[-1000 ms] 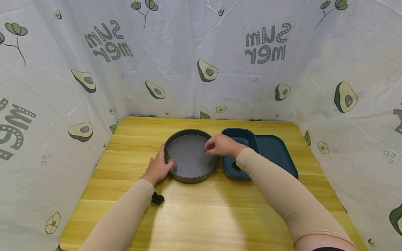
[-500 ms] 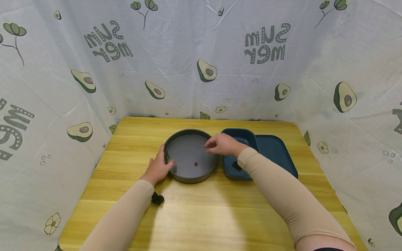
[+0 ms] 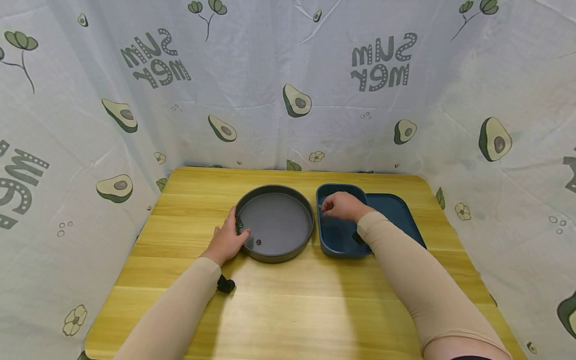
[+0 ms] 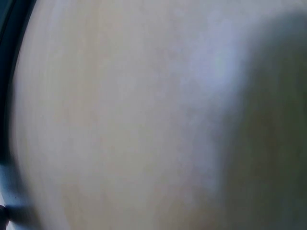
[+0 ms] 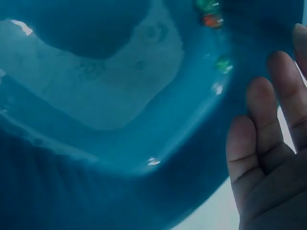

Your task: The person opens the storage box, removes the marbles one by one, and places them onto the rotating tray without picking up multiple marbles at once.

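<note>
In the head view, my left hand [image 3: 226,240] holds the left rim of a round grey pan [image 3: 275,225], its thumb over the inner side. Small green marbles [image 3: 239,225] lie inside the rim beside that hand, and a reddish-brown marble [image 3: 258,242] sits on the pan's bottom. My right hand [image 3: 344,205] reaches down into a blue tub [image 3: 338,250], fingers bent, fingertips near the left inner wall. I cannot tell whether they pinch a marble. Green marbles [image 5: 224,64] and a red marble [image 5: 212,20] lie in the tub close to the fingers in the right wrist view.
Behind the right forearm, a flat blue tray or lid [image 3: 396,215] lies to the right of the tub. A black wrist camera [image 3: 226,285] hangs at the left wrist. The wooden table [image 3: 279,310] backs onto a printed curtain [image 3: 252,65].
My right hand let a marble go into the pan, then moved right into the tub. The marble rolled left and toward the front of the pan. The left hand stayed put.
</note>
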A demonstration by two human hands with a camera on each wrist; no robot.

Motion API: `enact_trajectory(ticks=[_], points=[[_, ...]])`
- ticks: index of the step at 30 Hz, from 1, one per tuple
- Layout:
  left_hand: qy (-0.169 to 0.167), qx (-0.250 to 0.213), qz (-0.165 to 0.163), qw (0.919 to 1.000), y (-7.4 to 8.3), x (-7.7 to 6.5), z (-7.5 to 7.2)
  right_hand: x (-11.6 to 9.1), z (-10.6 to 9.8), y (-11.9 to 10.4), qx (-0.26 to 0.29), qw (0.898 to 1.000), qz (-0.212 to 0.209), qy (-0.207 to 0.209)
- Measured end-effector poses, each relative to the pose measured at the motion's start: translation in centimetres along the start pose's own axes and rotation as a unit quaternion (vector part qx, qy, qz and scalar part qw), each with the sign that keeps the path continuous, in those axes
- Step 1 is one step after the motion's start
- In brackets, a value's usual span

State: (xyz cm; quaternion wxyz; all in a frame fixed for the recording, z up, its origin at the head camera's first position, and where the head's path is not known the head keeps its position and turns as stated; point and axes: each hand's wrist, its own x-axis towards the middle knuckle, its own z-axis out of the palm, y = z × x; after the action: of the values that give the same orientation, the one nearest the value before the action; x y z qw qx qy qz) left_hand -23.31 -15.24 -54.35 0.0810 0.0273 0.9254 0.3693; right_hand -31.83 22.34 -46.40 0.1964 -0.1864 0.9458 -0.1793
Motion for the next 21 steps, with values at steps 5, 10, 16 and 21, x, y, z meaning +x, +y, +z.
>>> enact_trajectory(ticks=[5,10,16,21], points=[[-0.002,0.000,-0.001,1.0000,0.1,-0.1,-0.1,0.2,0.4,0.8,-0.033,0.999,-0.002,-0.028],[-0.004,-0.002,-0.001,1.0000,0.1,-0.1,-0.1,0.5,0.9,0.7,-0.056,0.997,-0.006,-0.048],[-0.006,-0.002,-0.004,1.0000,0.0,0.0,0.0,0.9,1.7,0.6,-0.069,0.996,-0.013,-0.058],[-0.004,-0.008,-0.003,1.0000,-0.1,0.0,-0.1,1.3,2.5,0.9,-0.085,0.995,-0.013,-0.055]])
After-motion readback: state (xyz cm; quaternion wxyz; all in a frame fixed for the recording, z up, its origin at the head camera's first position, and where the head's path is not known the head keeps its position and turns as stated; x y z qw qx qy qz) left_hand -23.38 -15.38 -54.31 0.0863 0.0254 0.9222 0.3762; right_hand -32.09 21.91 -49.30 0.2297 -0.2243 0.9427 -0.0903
